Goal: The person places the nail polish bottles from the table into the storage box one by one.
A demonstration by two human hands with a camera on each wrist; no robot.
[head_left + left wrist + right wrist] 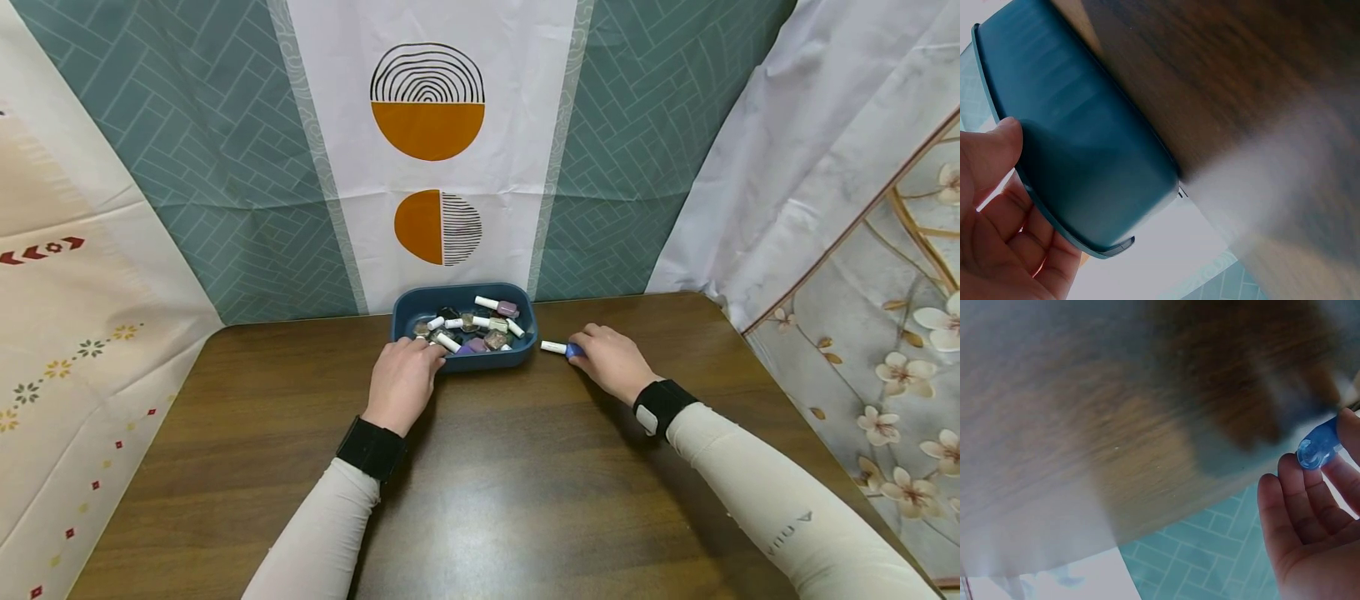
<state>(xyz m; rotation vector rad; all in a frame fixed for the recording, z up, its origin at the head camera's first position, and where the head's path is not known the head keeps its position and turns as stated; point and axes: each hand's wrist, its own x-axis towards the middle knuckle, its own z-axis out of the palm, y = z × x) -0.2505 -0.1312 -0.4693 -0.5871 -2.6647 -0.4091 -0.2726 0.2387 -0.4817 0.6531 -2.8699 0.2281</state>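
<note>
A dark blue plastic bin [480, 362] stands at the back of the table, filled with several nail polish bottles [495, 340] with white or dark caps. My left hand [405, 379] grips the bin's front left rim, and in the left wrist view the thumb [1007, 140] presses the outer wall while the fingers curl over the rim. Right of the bin, my right hand [611, 360] pinches a blue nail polish bottle [573, 350] with its white cap pointing left toward the bin. The right wrist view shows the bottle's rounded base [1319, 447] between thumb and fingers.
The brown wooden table [480, 483] runs up to a hanging curtain [465, 179] close behind the bin. Patterned cloths hang along both sides, with a floral one [885, 400] at the right edge.
</note>
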